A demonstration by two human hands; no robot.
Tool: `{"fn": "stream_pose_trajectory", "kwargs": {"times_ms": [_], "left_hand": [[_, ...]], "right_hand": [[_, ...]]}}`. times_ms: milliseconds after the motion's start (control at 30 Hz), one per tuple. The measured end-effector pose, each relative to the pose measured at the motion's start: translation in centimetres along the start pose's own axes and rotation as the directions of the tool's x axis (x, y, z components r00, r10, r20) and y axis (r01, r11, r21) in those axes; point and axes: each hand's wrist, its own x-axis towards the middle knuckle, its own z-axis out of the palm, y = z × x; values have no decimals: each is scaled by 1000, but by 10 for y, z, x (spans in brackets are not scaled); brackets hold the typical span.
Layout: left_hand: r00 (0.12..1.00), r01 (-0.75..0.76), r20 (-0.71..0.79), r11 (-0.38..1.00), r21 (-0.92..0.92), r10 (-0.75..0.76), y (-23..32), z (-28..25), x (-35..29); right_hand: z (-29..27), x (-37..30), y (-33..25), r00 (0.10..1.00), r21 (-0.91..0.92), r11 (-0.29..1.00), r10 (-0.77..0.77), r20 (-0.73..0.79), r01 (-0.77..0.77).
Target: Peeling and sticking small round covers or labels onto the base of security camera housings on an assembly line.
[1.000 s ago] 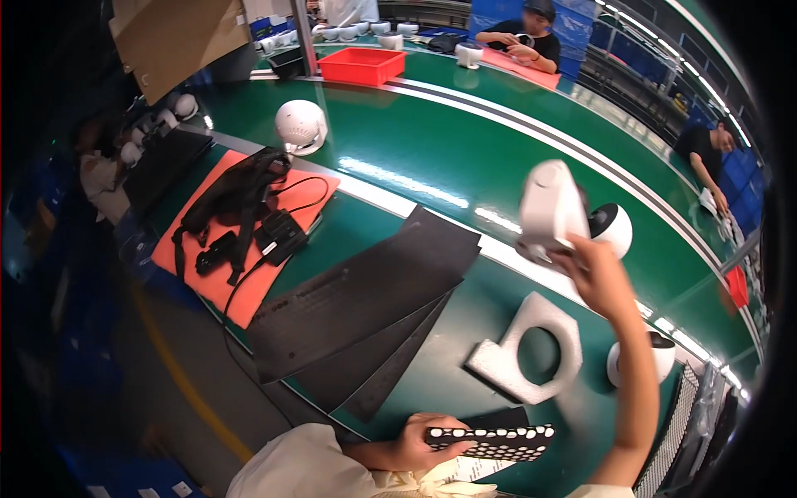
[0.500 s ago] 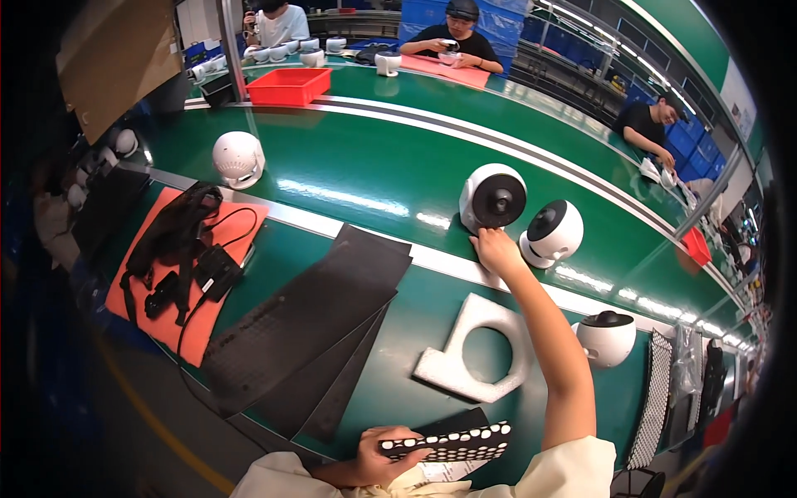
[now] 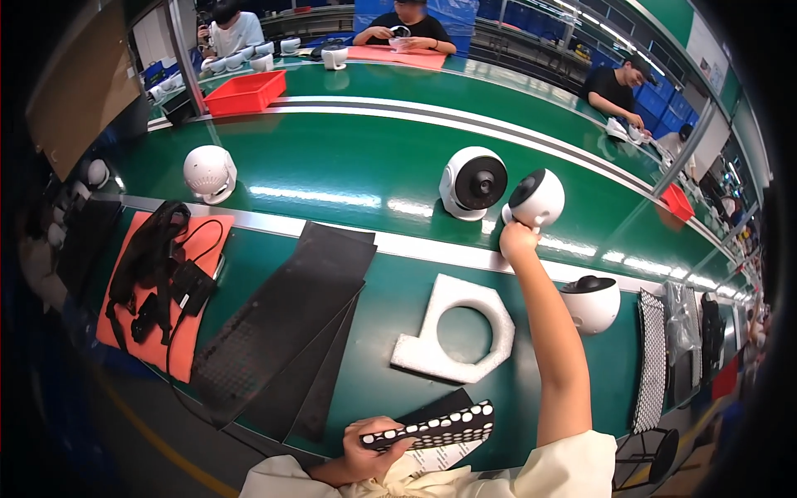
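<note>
My right hand (image 3: 520, 241) is closed round the base of a round white security camera (image 3: 548, 202) with a black lens face, on the far side of the metal rail. That camera leans to one side. Left of it, another white security camera (image 3: 474, 183) stands upright, untouched, its lens facing me. Near the table's front edge my left hand (image 3: 374, 448) grips a stack of black sheets (image 3: 448, 427) dotted with rows of white round pads. Between the two arms lies a white foam piece (image 3: 452, 290) with a round hole.
A third white camera (image 3: 590, 304) sits right of my forearm, and another (image 3: 209, 174) stands far left. Long black sheets (image 3: 282, 307) lie beside an orange mat (image 3: 116, 307) with black cables and adapters. Dotted strips (image 3: 652, 361) lie right. Several people work beyond a red bin (image 3: 246, 92).
My right hand has left the upright camera and moved right to the base of the tilted one. The whole view has shifted. My left hand still holds the dotted sheets.
</note>
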Motion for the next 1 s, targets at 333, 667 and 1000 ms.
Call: {"fn": "stream_pose_trajectory", "kwargs": {"times_ms": [333,667,1000], "left_hand": [[999,24,-40,999,30,-23,1,1,-4],[997,23,-75,997,80,-17,3,3,-2],[987,-99,-119,990,105,111,17,4,11]], "right_hand": [[-114,-18,50,952,464,847,-140,-272,258],[-161,-166,76,834,994,-106,-551,-35,-28],[-126,-214,60,789,999,-16,-613,28,-49]]}}
